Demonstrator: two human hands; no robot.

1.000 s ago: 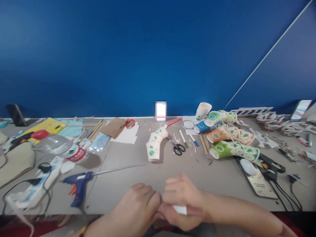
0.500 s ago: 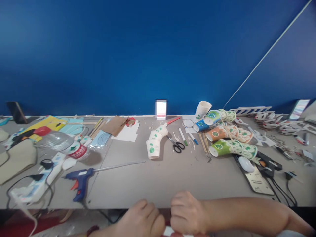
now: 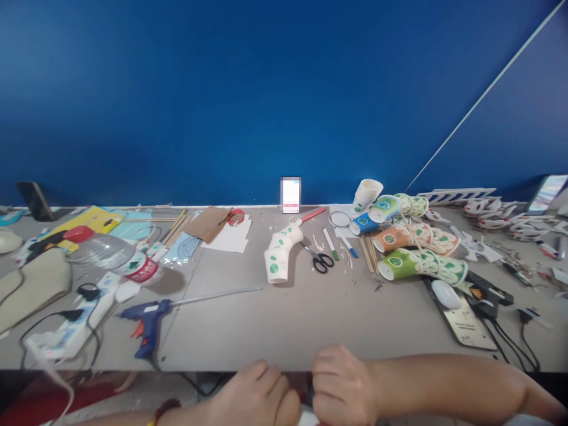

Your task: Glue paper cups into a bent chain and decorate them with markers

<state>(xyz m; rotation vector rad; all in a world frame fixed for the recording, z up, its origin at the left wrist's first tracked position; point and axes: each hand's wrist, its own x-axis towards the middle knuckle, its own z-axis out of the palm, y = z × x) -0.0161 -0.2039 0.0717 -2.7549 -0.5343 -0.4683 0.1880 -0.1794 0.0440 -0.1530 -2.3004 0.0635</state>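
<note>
At the table's front edge, my left hand (image 3: pixel 261 395) is closed with its knuckles up. My right hand (image 3: pixel 341 384) is also closed, a small gap to the right of it. Something white shows low between them, but the fingers hide whatever they hold, if anything. Beyond the hands, joined white paper cups (image 3: pixel 277 266) with green prints lie in a curved row on the table. Black-handled scissors (image 3: pixel 323 262) rest to the right of these cups. To the left, a blue glue gun (image 3: pixel 148 325) lies on its side with a long glue stick (image 3: pixel 217 294) in its back.
On the left are a plastic bottle (image 3: pixel 142 269), a power strip (image 3: pixel 84 319) and brown cardboard (image 3: pixel 207 223). Decorated cup rows (image 3: pixel 402 264), stacked cups (image 3: pixel 369 192), markers (image 3: pixel 330 242) and a white mouse (image 3: pixel 446 294) lie on the right. A phone (image 3: pixel 291 195) leans against the blue wall.
The gap between my two closed hands is slightly wider, the right hand having shifted a little right. The view has turned slightly; the things on the table lie as before.
</note>
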